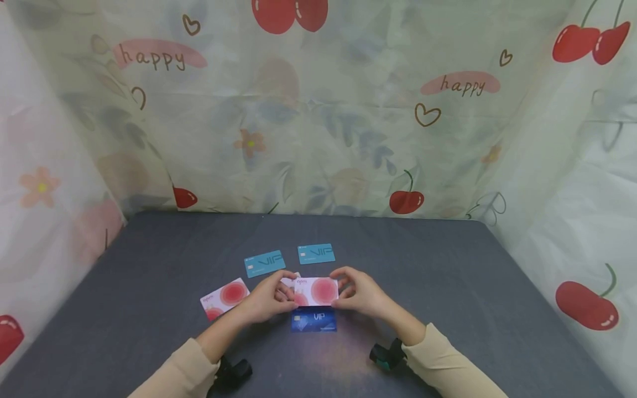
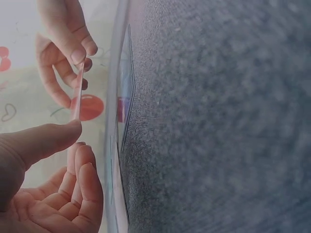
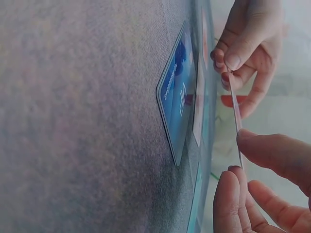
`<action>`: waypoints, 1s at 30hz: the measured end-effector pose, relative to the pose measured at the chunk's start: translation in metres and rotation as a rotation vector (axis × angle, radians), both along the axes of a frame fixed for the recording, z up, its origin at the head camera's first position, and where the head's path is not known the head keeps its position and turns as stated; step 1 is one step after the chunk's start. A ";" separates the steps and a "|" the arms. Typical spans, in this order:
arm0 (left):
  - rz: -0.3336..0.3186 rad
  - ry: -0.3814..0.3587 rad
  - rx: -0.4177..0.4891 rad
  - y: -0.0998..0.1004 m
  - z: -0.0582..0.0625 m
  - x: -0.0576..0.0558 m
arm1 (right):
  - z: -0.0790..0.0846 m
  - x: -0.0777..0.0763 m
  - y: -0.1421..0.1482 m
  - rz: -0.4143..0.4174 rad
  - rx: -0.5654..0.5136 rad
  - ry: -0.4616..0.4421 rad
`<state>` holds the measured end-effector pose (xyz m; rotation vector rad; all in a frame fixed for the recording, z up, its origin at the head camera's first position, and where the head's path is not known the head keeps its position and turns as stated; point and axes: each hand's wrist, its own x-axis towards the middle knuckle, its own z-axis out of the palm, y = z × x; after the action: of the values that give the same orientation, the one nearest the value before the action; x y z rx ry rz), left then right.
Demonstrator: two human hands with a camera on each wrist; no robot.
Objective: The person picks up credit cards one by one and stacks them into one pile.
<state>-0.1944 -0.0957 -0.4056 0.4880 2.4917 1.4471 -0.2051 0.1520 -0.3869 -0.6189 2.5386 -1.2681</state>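
Observation:
A pink-and-white card [image 1: 316,292] with red circles is held up between both hands, above the table. My left hand [image 1: 269,299] pinches its left end between thumb and fingers. At its right end, my right hand [image 1: 365,293] does the same. Seen edge-on in the right wrist view, the card [image 3: 235,104] is a thin strip bridging the two hands. Just below it in the head view lies a dark blue VIP card [image 1: 314,321], its upper edge covered. Another pink card [image 1: 287,282] shows partly behind the left fingers.
Two light blue VIP cards, a left one [image 1: 265,263] and a right one [image 1: 316,254], lie farther back on the dark grey table [image 1: 413,249]. A pink card [image 1: 224,298] lies beside the left wrist, partly covered by it. Printed cloth [image 1: 338,138] hangs around the table.

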 end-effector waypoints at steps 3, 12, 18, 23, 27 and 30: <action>-0.005 -0.001 0.001 -0.001 0.000 0.001 | -0.002 0.000 0.000 0.001 0.004 0.001; -0.030 -0.013 0.002 -0.004 0.001 0.003 | -0.004 0.000 -0.002 -0.016 0.031 -0.038; -0.029 -0.032 -0.002 -0.005 -0.001 0.005 | -0.007 0.001 -0.002 -0.008 0.033 -0.047; -0.041 -0.021 -0.011 -0.006 -0.003 0.006 | -0.009 0.004 -0.002 0.009 0.021 -0.046; -0.055 -0.012 -0.015 -0.006 -0.003 0.008 | -0.010 0.007 -0.002 0.012 0.024 -0.048; -0.066 -0.018 -0.014 -0.006 -0.003 0.010 | -0.010 0.008 -0.002 0.018 0.025 -0.051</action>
<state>-0.1846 -0.1014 -0.4083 0.5465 2.4469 1.4024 -0.1973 0.1497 -0.3968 -0.5948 2.4979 -1.2277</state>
